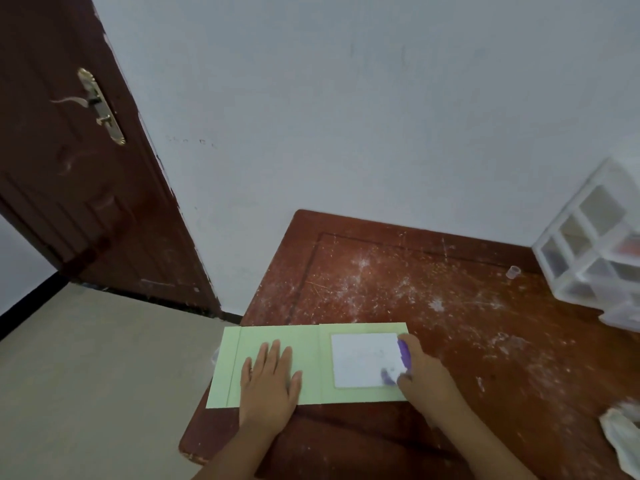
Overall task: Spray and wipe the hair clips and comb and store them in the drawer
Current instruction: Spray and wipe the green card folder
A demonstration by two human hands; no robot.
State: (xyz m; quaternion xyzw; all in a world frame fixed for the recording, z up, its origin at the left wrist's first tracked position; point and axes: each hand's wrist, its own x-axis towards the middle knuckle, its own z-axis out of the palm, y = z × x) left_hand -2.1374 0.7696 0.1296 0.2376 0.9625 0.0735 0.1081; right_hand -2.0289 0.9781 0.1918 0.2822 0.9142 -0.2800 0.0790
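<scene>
Head view shows the left hand (270,379) flat on a green board (311,344), the right hand's (424,370) grip curled round a blurred purple item (404,353), drawer unit (595,244) cut off far right.

Scratched, white-speckled reddish wood table (433,296); matt pale-green card folder (311,344); clear plastic drawers (595,244) at right; crumpled white cloth (623,434) lower right.

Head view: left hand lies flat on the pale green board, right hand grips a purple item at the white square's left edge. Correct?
Not quite. In the head view the right hand grips the purple item at the right edge of the white square, not the left. The left hand does lie flat on the pale green board.
</scene>
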